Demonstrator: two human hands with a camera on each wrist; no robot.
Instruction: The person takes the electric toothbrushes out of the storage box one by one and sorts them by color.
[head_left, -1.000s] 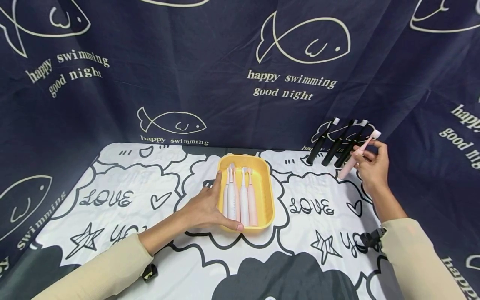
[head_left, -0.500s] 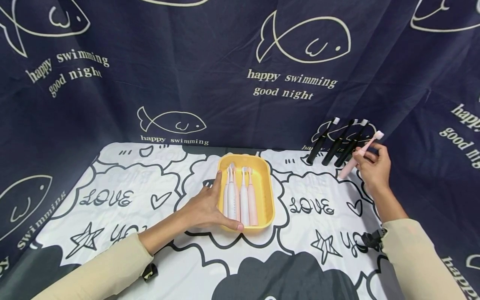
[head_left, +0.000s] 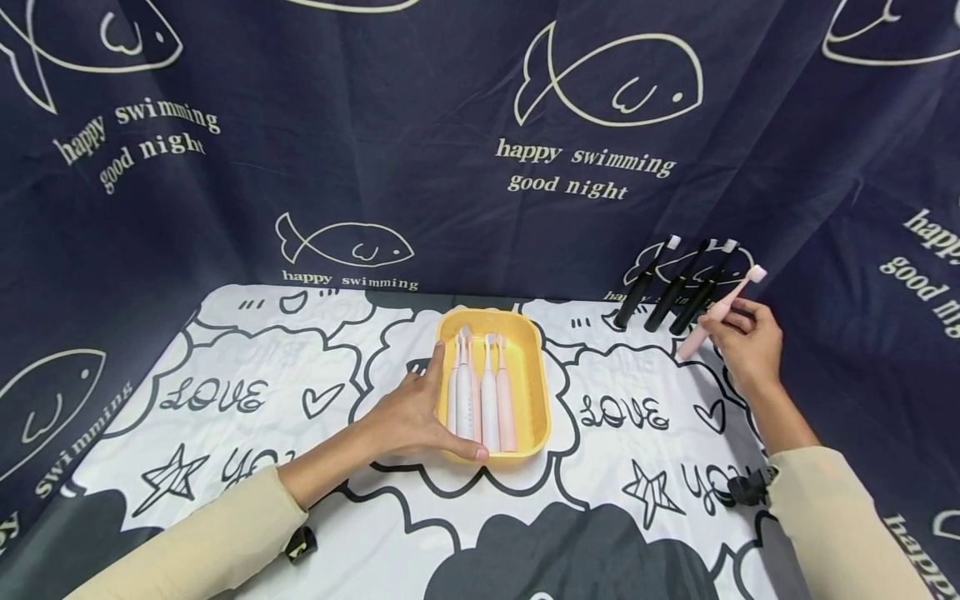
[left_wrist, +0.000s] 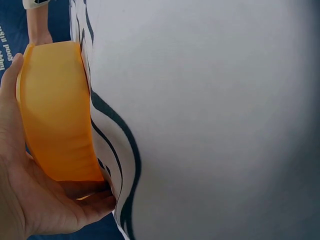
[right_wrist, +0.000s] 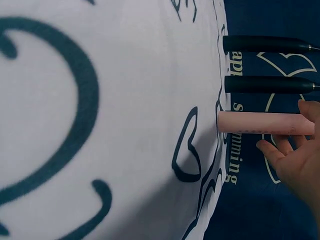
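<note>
My left hand (head_left: 408,417) grips the near left corner of a yellow tray (head_left: 536,392), thumb on the near rim and fingers along the left wall. Inside lie several white and pink electric toothbrushes (head_left: 488,408), heads pointing away from me. At the table's far right, my right hand (head_left: 750,346) pinches a pink electric toothbrush (head_left: 693,342) between thumb and fingers. It stands tilted to the right with its base down at the cloth, head up. The right wrist view shows the pink handle (right_wrist: 265,123) beside the black handles (right_wrist: 265,84).
Three black electric toothbrushes (head_left: 666,302) stand in a slanted row just left of the pink one, close to the back curtain. A dark blue fish-print curtain (head_left: 450,133) encloses the table. The white cloth (head_left: 300,442) carries black drawings.
My right thumb has shifted slightly down and left on the pink toothbrush, whose head leans a little farther right. The left hand and tray have stayed put.
</note>
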